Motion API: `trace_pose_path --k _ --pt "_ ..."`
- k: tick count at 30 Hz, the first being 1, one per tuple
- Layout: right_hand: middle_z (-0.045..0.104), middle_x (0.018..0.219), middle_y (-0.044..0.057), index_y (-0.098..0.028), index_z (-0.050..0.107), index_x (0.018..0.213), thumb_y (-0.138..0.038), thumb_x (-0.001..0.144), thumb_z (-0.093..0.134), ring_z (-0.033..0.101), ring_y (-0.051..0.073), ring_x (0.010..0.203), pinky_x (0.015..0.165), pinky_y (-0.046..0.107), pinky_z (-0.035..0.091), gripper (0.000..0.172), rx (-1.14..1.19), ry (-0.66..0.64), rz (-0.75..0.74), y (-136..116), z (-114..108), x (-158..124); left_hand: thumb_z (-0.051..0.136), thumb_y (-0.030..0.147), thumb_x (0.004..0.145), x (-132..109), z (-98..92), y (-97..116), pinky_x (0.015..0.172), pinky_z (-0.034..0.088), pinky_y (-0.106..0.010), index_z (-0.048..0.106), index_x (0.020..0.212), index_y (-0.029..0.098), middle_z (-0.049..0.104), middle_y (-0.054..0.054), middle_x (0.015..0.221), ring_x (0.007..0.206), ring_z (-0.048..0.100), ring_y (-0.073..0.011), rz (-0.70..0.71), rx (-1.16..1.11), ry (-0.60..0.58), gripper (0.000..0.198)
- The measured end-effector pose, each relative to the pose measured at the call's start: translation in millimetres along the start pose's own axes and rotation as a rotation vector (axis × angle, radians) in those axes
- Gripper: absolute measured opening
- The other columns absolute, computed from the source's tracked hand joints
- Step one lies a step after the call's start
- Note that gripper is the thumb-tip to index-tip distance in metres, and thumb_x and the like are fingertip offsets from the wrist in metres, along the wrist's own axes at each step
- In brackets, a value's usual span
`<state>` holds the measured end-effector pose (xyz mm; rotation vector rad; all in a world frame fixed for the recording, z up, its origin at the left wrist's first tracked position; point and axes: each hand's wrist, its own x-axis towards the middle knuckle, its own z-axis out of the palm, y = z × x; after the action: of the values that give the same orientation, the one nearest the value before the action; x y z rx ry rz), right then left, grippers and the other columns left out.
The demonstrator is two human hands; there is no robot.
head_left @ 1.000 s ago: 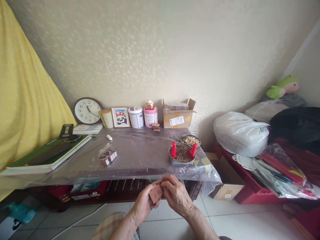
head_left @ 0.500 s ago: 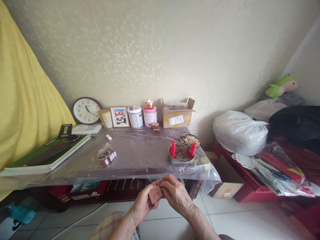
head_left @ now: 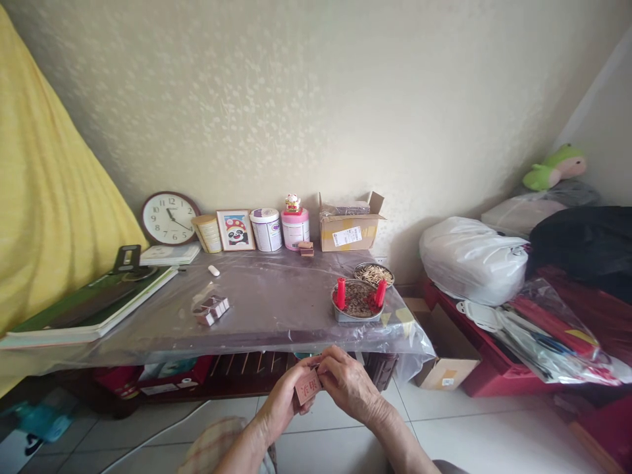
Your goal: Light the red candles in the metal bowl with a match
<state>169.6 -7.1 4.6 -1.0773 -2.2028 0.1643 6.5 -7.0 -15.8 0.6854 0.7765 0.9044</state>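
Note:
A small reddish-brown matchbox point(head_left: 308, 386) with red characters is held between both hands just in front of the table's near edge. My left hand point(head_left: 283, 403) cradles it from below and the left. My right hand point(head_left: 349, 387) pinches its top right end, fingers closed over it. On the table point(head_left: 276, 309) beyond stand a metal dish point(head_left: 358, 301) with two short red candles, a bowl of matchsticks point(head_left: 374, 274) behind it, and a pack of matchboxes point(head_left: 210, 309) in plastic wrap to the left.
Clear plastic sheeting covers the table. At its back: a clock point(head_left: 169, 218), framed picture, tins, a cardboard box point(head_left: 348, 228). Books point(head_left: 93, 306) lie left by a yellow curtain. White bag point(head_left: 473, 259), red crate and clutter crowd the right. Boxes sit under the table.
The hands with the matchbox stay almost in place, shifting slightly; the box tilts a little in my fingers. The view has drifted slightly.

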Motion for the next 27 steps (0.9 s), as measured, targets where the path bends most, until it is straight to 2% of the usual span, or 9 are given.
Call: trace_pose_path --k 5,9,13,15,19,22,27 --pt "0.062 0.085 0.002 -0.021 0.057 0.077 -0.009 0.082 0.052 0.060 0.015 0.075 0.068 0.024 0.050 0.014 0.030 -0.008 0.039 2.6 -4.0 0.5 0.055 0.032 0.077 -2.4 1.4 2.7 0.042 0.021 -0.025 0.068 0.103 0.016 0.060 0.001 0.056 0.038 0.042 -0.0086 0.029 -0.023 0.009 0.033" --pt "0.060 0.072 -0.001 -0.021 0.055 0.076 -0.008 0.081 0.049 0.058 0.014 0.063 0.060 0.023 0.048 0.015 0.062 0.061 0.131 8.6 -7.2 1.6 0.052 0.029 0.079 -4.3 2.3 8.4 0.043 0.023 -0.025 0.066 0.106 0.015 0.070 -0.006 0.073 0.040 0.045 -0.0082 0.032 -0.063 0.012 0.033" --pt "0.063 0.079 0.002 -0.020 0.062 0.095 -0.017 0.088 0.047 0.061 0.014 0.070 0.065 0.024 0.050 0.016 0.167 0.179 0.192 14.4 -10.1 4.7 0.048 0.030 0.082 -5.4 3.5 14.2 0.044 0.026 -0.025 0.062 0.114 0.015 0.072 -0.009 0.081 0.041 0.045 -0.0084 0.064 -0.117 -0.012 0.038" --pt "0.064 0.081 0.002 -0.021 0.065 0.099 -0.021 0.089 0.048 0.061 0.015 0.073 0.068 0.025 0.050 0.020 0.270 0.206 0.216 15.3 -10.4 6.1 0.047 0.029 0.083 -6.1 4.4 16.1 0.044 0.026 -0.025 0.061 0.115 0.015 0.073 -0.009 0.084 0.041 0.045 -0.0081 0.086 -0.138 -0.022 0.038" --pt "0.062 0.077 0.002 -0.019 0.068 0.085 -0.029 0.087 0.051 0.058 0.016 0.070 0.065 0.026 0.046 0.020 0.460 0.138 0.381 12.7 -7.7 6.8 0.045 0.029 0.084 -7.0 5.4 17.5 0.043 0.026 -0.026 0.062 0.113 0.015 0.073 -0.012 0.095 0.040 0.046 -0.0078 0.139 -0.156 -0.038 0.036" --pt "0.062 0.073 0.001 -0.018 0.064 0.082 -0.034 0.084 0.055 0.054 0.015 0.066 0.062 0.025 0.042 0.019 0.586 0.090 0.539 10.1 -4.9 6.2 0.043 0.028 0.085 -7.6 5.9 18.2 0.042 0.026 -0.026 0.062 0.110 0.014 0.073 -0.012 0.095 0.039 0.047 -0.0082 0.171 -0.152 -0.036 0.035" --pt "0.058 0.068 -0.002 -0.018 0.060 0.078 -0.037 0.079 0.062 0.047 0.012 0.061 0.058 0.023 0.036 0.019 0.741 0.096 0.634 10.2 -2.1 6.2 0.043 0.028 0.085 -8.5 6.8 18.9 0.042 0.027 -0.025 0.064 0.103 0.015 0.074 -0.010 0.088 0.039 0.047 -0.0082 0.206 -0.151 -0.013 0.030"
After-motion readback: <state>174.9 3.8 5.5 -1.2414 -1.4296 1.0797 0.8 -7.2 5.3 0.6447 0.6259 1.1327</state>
